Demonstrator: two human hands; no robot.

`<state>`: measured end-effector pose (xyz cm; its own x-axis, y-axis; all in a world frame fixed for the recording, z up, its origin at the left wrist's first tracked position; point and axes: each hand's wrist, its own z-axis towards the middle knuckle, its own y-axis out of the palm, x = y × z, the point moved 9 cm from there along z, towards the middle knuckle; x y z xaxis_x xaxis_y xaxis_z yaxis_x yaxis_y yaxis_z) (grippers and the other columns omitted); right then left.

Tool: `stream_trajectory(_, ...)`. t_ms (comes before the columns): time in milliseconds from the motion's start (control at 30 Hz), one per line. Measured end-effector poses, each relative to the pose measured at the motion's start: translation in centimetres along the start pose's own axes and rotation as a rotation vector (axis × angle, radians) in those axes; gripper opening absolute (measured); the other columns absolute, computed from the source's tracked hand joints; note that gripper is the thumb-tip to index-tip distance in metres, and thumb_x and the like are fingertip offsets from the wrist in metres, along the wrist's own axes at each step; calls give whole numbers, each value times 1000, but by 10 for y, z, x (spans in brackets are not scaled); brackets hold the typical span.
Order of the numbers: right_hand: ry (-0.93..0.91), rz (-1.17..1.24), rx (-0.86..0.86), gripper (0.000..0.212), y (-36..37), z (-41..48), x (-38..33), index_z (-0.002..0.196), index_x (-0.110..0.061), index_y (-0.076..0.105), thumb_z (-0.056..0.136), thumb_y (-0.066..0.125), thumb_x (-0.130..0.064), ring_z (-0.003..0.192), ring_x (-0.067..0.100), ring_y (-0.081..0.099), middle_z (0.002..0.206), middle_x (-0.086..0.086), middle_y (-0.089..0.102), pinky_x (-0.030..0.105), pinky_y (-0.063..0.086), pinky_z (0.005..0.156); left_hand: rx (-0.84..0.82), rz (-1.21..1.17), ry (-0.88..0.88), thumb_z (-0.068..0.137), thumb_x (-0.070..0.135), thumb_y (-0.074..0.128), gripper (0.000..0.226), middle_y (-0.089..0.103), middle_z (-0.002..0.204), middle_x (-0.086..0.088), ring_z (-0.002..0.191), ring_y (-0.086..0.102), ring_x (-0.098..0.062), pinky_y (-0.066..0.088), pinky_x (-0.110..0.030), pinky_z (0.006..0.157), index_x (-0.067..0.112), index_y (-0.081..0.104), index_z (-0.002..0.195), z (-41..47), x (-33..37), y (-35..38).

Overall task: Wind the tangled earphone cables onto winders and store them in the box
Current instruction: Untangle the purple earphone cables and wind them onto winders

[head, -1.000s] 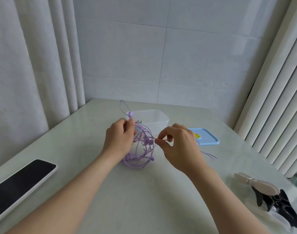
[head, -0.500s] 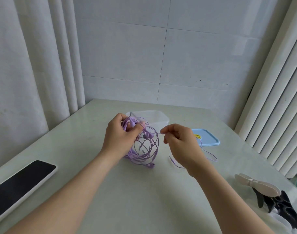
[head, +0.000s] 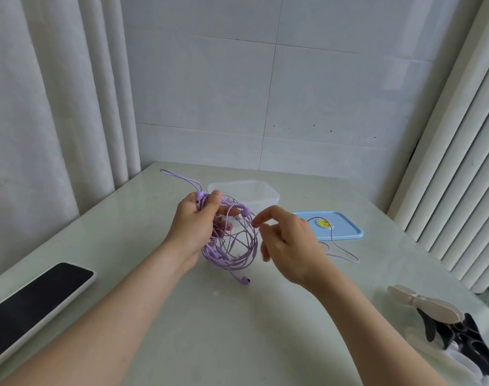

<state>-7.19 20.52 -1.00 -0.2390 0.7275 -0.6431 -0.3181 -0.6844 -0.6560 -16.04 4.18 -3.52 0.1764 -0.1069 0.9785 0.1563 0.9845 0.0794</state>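
A tangle of purple earphone cables [head: 232, 246] hangs just above the table, and my left hand [head: 194, 227] grips its upper left part. One earbud [head: 243, 280] dangles at the bottom, touching the tabletop. My right hand [head: 289, 240] is at the tangle's right side, index and thumb tips slightly apart by the strands, with no strand visibly pinched. A loose purple strand [head: 346, 254] trails right across the table. The clear plastic box [head: 249, 189] stands open behind the tangle. White and black winders [head: 429, 305] lie at the right edge.
The box's blue lid [head: 343, 229] lies flat to the right of the box, with the loose strand crossing it. A black-screened phone [head: 29, 310] lies at the left table edge. Curtains hang on both sides and a tiled wall stands behind.
My right hand let go of the strand it was pulling and came back to the tangle. My left hand lifted and turned the bundle; a cable end now sticks out behind it.
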Motion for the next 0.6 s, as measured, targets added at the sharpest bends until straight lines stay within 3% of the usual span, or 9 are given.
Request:
stream_trajectory(100, 97, 151, 0, 26, 4, 0, 5, 90, -20, 68, 94, 48, -4, 58, 11, 68, 74, -1, 75, 27, 48, 56, -8, 16, 17, 107, 30, 60, 36, 81, 92, -9, 67, 65, -21, 48, -31, 63, -5, 55, 111, 2, 0, 0)
stream_trajectory(167, 162, 246, 34, 31, 2, 1, 11, 89, -20, 72, 93, 48, -1, 52, 11, 57, 71, -4, 71, 24, 43, 55, 14, 0, 19, 101, 27, 69, 26, 81, 90, -10, 70, 68, -23, 49, -32, 65, 5, 54, 101, 3, -1, -2)
stream_trajectory(267, 158, 264, 43, 25, -3, 1, 13, 88, -21, 77, 98, 56, -12, 51, 12, 32, 56, -4, 43, 22, 28, 48, 14, -35, 9, 100, 25, 70, 22, 80, 88, -12, 78, 75, -23, 52, -29, 64, 7, 58, 101, 2, -1, -2)
stream_trajectory(367, 124, 261, 43, 13, -9, 1, 11, 85, -21, 79, 94, 75, -29, 51, 12, 27, 52, -9, 32, 18, 26, 47, 44, -27, 27, 103, 22, 67, 22, 79, 83, -4, 64, 68, -8, 54, -26, 63, 2, 65, 110, 2, 1, -5)
stream_trajectory(500, 160, 261, 85, 14, -11, 2, 16, 85, -18, 78, 96, 71, -23, 48, 12, 31, 50, -6, 39, 18, 29, 49, -18, -66, 15, 110, 29, 52, 21, 80, 97, -17, 68, 68, -22, 52, -27, 58, 9, 48, 107, 1, 1, 2)
stream_trajectory(600, 275, 388, 73, 16, -9, 1, 23, 84, -10, 75, 96, 66, -13, 51, 15, 51, 61, 2, 60, 28, 42, 54, -36, -80, 6, 114, 33, 40, 25, 80, 94, -17, 57, 60, -26, 40, -27, 50, 18, 31, 96, 0, 3, 5)
